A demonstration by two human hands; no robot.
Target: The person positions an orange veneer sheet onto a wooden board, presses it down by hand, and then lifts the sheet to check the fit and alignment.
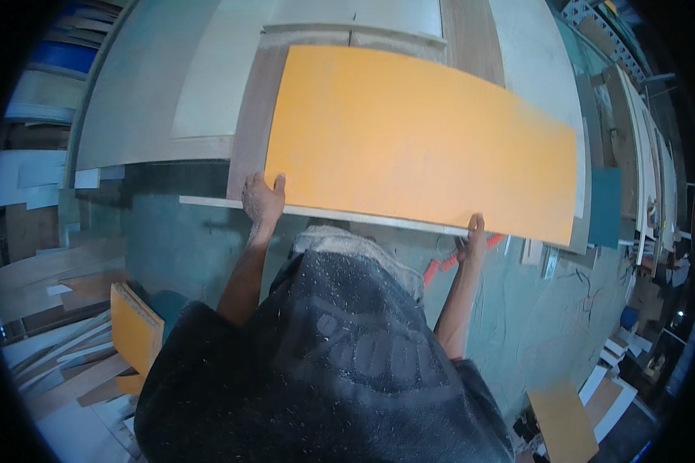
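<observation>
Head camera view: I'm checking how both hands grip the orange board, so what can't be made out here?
- Left hand: fingers below the orange board, hidden by it; only the thumb shows on top.
- Right hand: fingers hidden under the same edge.
- Board underside: faces away from the head camera.
- Lower forearms: covered by the dark dusty shirt.

Head camera looks steeply down, close over the orange board [417,143]

A workbench [154,100] carries pale boards [208,69] and a brown sheet [247,147]; the large orange panel [417,139] lies on top, overhanging the near edge.
</observation>
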